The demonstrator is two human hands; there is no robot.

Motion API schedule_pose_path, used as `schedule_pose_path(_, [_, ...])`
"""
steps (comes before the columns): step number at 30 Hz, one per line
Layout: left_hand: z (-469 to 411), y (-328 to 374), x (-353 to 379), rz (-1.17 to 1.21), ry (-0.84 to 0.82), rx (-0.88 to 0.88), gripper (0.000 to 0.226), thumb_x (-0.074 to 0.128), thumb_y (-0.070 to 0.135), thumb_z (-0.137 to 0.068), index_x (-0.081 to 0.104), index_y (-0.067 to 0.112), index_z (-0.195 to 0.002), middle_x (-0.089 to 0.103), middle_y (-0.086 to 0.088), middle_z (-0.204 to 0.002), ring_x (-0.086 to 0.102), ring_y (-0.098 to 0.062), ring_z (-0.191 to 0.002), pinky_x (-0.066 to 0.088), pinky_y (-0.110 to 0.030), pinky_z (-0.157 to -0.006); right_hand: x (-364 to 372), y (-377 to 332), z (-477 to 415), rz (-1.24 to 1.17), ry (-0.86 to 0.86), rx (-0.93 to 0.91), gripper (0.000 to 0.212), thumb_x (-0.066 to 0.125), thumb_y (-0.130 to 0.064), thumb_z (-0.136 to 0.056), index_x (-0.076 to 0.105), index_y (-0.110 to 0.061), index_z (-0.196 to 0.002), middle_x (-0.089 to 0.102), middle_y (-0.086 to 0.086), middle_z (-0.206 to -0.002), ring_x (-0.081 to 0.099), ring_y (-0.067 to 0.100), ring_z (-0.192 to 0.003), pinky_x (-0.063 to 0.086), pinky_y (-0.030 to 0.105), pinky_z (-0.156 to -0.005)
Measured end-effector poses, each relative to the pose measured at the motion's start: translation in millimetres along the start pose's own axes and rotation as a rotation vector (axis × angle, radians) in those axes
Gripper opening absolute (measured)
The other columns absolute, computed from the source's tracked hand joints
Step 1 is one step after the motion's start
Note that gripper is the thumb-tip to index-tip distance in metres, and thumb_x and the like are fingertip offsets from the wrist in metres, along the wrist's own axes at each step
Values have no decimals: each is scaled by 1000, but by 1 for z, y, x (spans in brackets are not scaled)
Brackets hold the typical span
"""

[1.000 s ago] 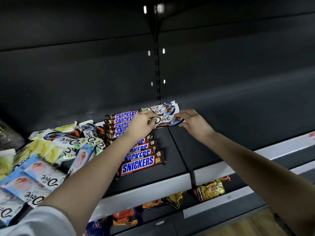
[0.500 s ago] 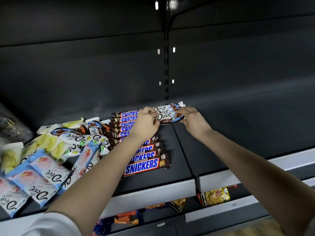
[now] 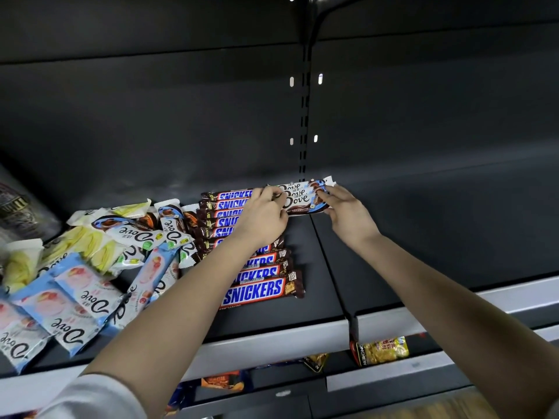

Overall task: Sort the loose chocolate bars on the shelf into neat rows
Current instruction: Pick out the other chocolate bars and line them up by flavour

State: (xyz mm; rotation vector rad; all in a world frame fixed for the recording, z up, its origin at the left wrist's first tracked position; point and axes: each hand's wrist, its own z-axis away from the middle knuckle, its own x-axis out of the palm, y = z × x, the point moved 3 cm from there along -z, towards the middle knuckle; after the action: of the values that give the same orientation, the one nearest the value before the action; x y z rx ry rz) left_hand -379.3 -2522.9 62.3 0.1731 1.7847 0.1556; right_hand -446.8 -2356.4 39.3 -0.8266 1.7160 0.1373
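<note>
Three white-and-brown Dove bars (image 3: 298,198) lie side by side at the back of the dark shelf (image 3: 320,285), right of the Snickers. My left hand (image 3: 263,216) pinches their left ends and my right hand (image 3: 348,211) pinches their right ends. A neat column of several Snickers bars (image 3: 257,290) runs from the back toward the shelf's front edge, partly hidden under my left forearm. A loose pile of Dove bars (image 3: 90,267) in yellow, blue and brown wrappers covers the shelf's left part.
A grey price rail (image 3: 272,346) edges the shelf front. Snack bags (image 3: 384,350) sit on lower shelves beneath. A slotted upright (image 3: 304,131) divides the back wall. A dark packet (image 3: 18,213) stands at the far left.
Both hands have pushed the front Dove bar back until it sits tight against the two behind it. The view has shifted slightly toward the shelf.
</note>
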Motion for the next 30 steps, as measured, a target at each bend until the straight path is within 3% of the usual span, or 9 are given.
schedule_pose_path(4, [-1, 0, 1, -27, -33, 1, 45, 37, 22, -96, 38, 12, -140, 25, -1, -150, 16, -24, -136, 22, -37, -112, 1, 0, 0, 46, -7, 11, 46, 47, -6, -93, 41, -11, -138, 35, 4, -147, 21, 18, -140, 33, 32, -109])
schedule_pose_path(7, [-2, -1, 2, 11, -20, 1, 45, 38, 21, -96, 39, 12, -140, 29, -1, -149, 18, -24, -135, 22, -35, -112, -1, -1, 2, 54, -10, 15, 46, 47, -8, -93, 41, -11, -139, 34, 5, -147, 20, 19, -141, 30, 31, -111])
schedule_pose_path(11, [-6, -6, -5, 309, 68, -112, 41, 43, 14, -94, 48, 7, -134, 42, -5, -140, 31, -21, -130, 23, -19, -106, -7, -8, 5, 33, 52, -28, 50, 45, -11, -89, 40, -9, -139, 35, 10, -146, 19, 25, -141, 15, 37, -117])
schedule_pose_path(14, [-7, -13, -18, 427, 102, -176, 38, 44, 12, -94, 51, 6, -131, 44, -8, -139, 43, -20, -125, 24, -8, -95, -8, -20, 2, 13, 89, -91, 46, 47, -10, -89, 44, -8, -136, 40, 12, -143, 25, 27, -139, 12, 39, -116])
schedule_pose_path(20, [9, -37, -38, 251, 158, -102, 38, 45, 14, -93, 52, 12, -131, 47, -5, -138, 38, -24, -129, 23, -27, -110, -13, -63, -15, -24, 102, -174, 42, 47, -18, -94, 46, -13, -136, 38, 9, -145, 27, 25, -138, 10, 37, -115])
schedule_pose_path(30, [73, -111, -61, 58, 177, -284, 38, 50, 18, -88, 58, 16, -126, 53, -4, -132, 47, -29, -120, 32, -36, -105, 19, -163, -33, -193, 6, -363, 34, 48, -20, -94, 56, -8, -125, 48, 10, -136, 40, 25, -129, 28, 34, -111])
